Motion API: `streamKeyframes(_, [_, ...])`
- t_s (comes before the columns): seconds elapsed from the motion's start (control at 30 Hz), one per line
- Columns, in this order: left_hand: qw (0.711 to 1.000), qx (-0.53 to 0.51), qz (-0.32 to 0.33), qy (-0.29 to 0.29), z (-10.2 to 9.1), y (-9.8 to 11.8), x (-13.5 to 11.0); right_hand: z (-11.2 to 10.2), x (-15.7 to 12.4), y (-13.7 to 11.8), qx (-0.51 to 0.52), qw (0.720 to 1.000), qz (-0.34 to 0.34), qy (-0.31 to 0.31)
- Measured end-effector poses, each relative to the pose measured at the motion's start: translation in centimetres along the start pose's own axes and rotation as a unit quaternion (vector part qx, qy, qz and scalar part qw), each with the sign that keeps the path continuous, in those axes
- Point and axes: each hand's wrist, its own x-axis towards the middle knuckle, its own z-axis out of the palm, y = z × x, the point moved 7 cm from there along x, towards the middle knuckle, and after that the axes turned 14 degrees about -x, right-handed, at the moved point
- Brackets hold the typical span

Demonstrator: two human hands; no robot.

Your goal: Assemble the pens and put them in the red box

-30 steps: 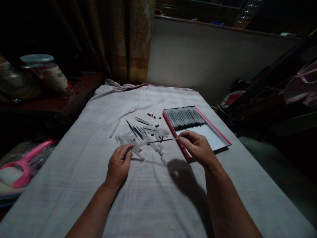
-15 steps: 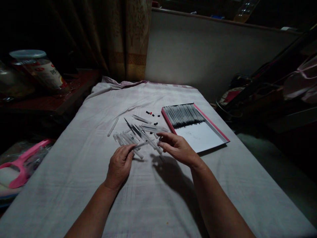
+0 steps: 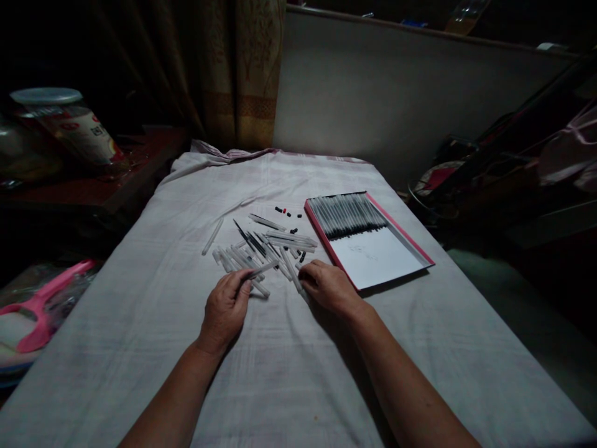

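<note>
A loose heap of clear pen barrels and black refills (image 3: pixel 268 249) lies on the white cloth (image 3: pixel 289 348) in the middle of the table. My left hand (image 3: pixel 226 308) pinches one clear pen barrel (image 3: pixel 263 269) that points up and to the right. My right hand (image 3: pixel 329 287) rests at the heap's near right edge, fingers curled down onto the parts; what they hold is hidden. A pink-rimmed tray (image 3: pixel 396 264) to the right holds a row of finished pens (image 3: pixel 347 214) at its far end.
A few small black and red caps (image 3: pixel 286 213) lie beyond the heap. One clear barrel (image 3: pixel 212 236) lies apart on the left. A jar (image 3: pixel 69 130) stands on a dark side table at left, with a pink plastic object (image 3: pixel 41 305) below. Clutter fills the right side.
My right hand, which held a thin black refill near the tray a second ago, has moved left and down to the heap. The left hand has stayed put with its barrel.
</note>
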Motion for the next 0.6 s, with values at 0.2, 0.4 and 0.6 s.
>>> streamKeyframes(0.2, [0.996,0.026,0.084,-0.028,0.5,1.4,-0.2,1.5,-1.6,1.2,0.510,0.849,0.137,0.000])
streamKeyframes(0.4, [0.991,0.028,0.121,-0.055,1.0,2.2,-0.6,2.8,-2.3,-0.1,0.714,0.673,0.188,-0.044])
streamKeyframes(0.6, [0.991,0.034,0.114,-0.064,1.1,2.3,-0.5,3.0,-1.8,0.0,0.712,0.678,0.178,-0.032])
